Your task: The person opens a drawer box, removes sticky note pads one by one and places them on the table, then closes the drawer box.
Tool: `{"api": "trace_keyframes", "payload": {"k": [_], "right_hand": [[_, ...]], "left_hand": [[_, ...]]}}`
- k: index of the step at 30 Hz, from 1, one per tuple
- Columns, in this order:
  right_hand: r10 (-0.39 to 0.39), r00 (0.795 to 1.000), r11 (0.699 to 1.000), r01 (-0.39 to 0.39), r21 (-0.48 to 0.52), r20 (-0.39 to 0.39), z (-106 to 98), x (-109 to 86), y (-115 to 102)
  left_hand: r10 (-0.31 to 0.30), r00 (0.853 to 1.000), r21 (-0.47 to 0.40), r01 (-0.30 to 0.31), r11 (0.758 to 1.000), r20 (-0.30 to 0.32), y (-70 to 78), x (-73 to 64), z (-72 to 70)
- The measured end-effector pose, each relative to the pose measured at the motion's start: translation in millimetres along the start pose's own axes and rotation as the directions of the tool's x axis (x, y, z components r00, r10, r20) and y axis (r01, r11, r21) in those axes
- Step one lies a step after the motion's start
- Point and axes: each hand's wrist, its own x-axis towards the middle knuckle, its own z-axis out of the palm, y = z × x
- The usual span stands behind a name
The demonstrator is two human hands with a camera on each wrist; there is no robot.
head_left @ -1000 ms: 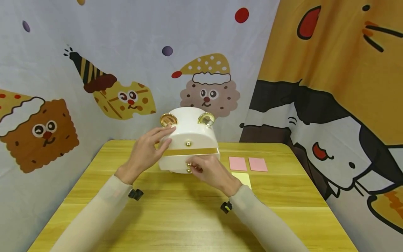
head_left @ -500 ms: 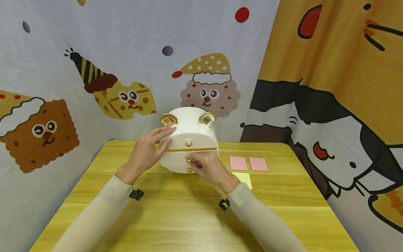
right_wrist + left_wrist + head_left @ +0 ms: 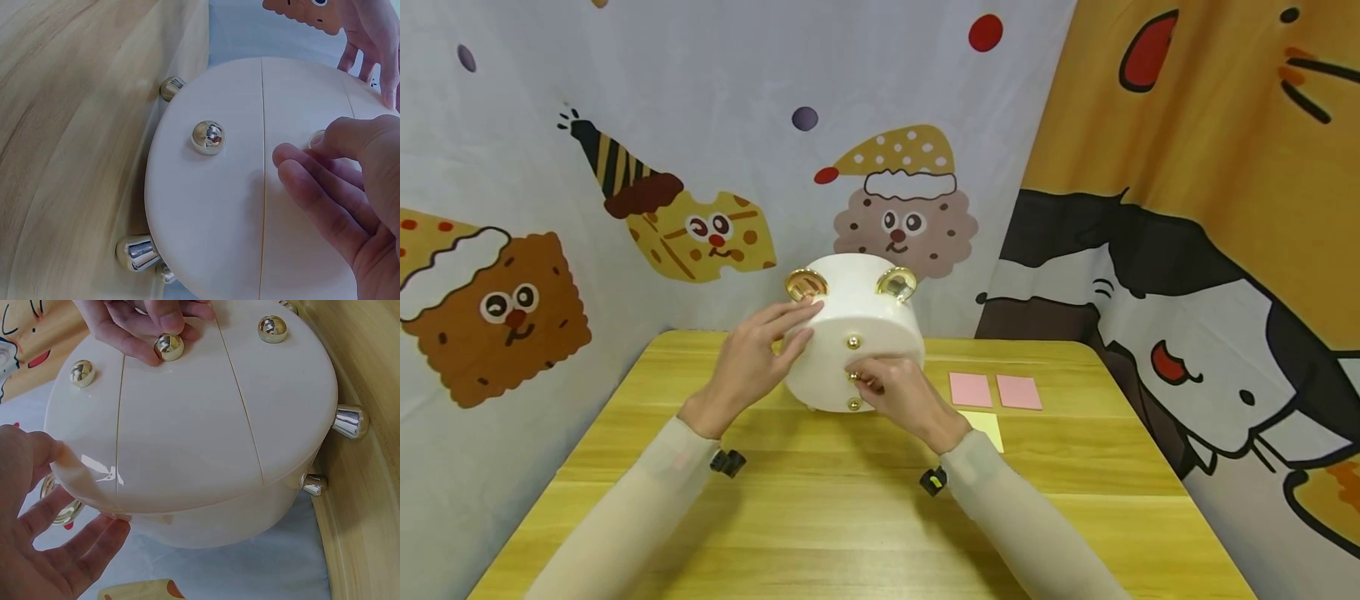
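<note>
A rounded white drawer box (image 3: 861,292) with gold ears, gold feet and three gold knobs stands on the table. All three drawer fronts lie flush, with only thin seams between them in the left wrist view. My right hand (image 3: 904,402) pinches the middle drawer knob (image 3: 169,347) between thumb and finger, its other fingers close to the drawer front. At the box's upper left, below one ear, my left hand (image 3: 751,360) rests with extended fingers against the side. The bottom knob (image 3: 208,137) is free of both hands.
To the right of the box lie two pink sticky-note pads (image 3: 970,390) and a yellow pad (image 3: 987,430), the latter partly behind my right wrist. A cartoon-print curtain (image 3: 715,108) hangs close behind the wooden table (image 3: 820,508).
The middle drawer has slid back into the box, pushed by my right hand at its knob, and the gap above it has closed. My left hand has stayed on the box's side.
</note>
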Motion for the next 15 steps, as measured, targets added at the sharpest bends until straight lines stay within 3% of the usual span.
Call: {"api": "trace_keyframes", "payload": {"k": [15], "right_hand": [[-0.012, 1.0, 1.0, 0.012, 0.007, 0.0, 2.4, 0.1, 4.2]], "left_hand": [[0.01, 1.0, -0.001, -0.01, 1.0, 0.002, -1.3, -2.1, 0.7]]}}
